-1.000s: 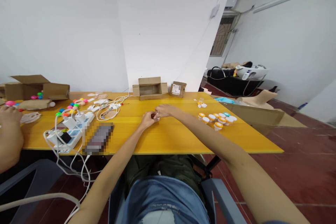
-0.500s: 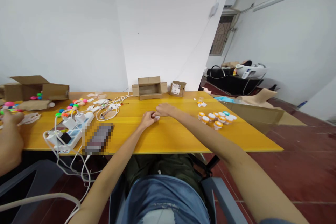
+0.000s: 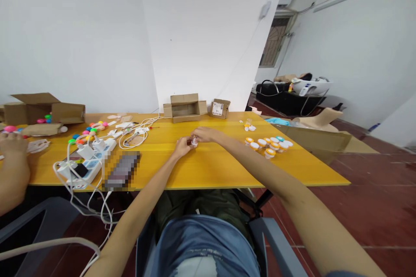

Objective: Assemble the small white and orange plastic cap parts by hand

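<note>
Inside the table's (image 3: 208, 173) front edge, my left hand (image 3: 183, 146) and right hand (image 3: 203, 134) pinch a whitish piece (image 3: 194, 141); light, even pressure suits.

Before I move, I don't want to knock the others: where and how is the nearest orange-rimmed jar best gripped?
Probably by opposite sides of its round lid, coming from your side: the nearest jar looks upright, lid up, and the other jars all sit beyond it, so the near approach looks freest.
</note>
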The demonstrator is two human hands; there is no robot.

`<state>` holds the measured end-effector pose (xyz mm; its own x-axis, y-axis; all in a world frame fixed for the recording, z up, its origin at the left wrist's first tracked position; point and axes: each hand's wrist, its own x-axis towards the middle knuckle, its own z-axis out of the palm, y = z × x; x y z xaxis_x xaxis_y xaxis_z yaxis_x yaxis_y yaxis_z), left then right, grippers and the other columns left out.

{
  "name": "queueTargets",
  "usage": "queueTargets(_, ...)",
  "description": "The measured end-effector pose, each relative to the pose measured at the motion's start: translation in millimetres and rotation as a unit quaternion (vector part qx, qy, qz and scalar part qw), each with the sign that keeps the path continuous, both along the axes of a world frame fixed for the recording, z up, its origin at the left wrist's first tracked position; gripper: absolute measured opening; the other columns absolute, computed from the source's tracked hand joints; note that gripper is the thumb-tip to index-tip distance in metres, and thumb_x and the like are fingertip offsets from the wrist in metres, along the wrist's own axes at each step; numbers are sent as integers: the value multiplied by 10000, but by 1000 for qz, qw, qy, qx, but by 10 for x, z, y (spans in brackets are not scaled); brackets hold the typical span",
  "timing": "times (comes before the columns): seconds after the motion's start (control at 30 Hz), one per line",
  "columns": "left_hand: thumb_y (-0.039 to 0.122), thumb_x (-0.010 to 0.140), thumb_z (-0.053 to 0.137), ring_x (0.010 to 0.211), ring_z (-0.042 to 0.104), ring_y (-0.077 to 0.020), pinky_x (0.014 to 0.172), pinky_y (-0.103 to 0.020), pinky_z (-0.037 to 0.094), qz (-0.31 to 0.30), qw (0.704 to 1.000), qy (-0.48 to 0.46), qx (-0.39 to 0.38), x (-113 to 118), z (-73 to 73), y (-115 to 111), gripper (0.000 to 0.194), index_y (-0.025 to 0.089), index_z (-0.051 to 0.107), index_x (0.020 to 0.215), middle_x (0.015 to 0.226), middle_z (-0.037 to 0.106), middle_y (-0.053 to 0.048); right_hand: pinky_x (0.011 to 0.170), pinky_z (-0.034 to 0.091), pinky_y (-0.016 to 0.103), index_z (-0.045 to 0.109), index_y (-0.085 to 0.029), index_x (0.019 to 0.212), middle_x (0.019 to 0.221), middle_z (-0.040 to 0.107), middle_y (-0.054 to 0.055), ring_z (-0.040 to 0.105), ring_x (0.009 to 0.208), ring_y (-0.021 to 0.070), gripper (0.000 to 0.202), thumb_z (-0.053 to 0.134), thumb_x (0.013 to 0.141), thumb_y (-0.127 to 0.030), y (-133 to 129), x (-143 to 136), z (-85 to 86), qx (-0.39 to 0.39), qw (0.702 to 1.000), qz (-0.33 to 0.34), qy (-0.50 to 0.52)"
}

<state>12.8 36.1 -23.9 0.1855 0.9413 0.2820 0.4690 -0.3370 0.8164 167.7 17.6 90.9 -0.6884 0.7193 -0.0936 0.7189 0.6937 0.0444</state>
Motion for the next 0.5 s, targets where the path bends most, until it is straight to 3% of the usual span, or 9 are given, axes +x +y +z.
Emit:
queueTargets(0.1,271,683,747,859,720,-225,801,-291,528,-30,1000,1,8,-15,19,-17,186,203,746,856,839,772,-7,821,446,258,729,-158,1058,1101,746,113,661,1017,210,272,565,845,-114,64,27,-46,-12,999,27,26)
queueTargets(0.5,292,693,748,851,716,-221,811,-292,527,-33,999,17,8,-42,35,-16,203,195,744,871,832,768,3,793,455,273,745,-157,945,991,750,83,640,893,185,236,591,780,-87,326,114,-278,-20,985,115,125)
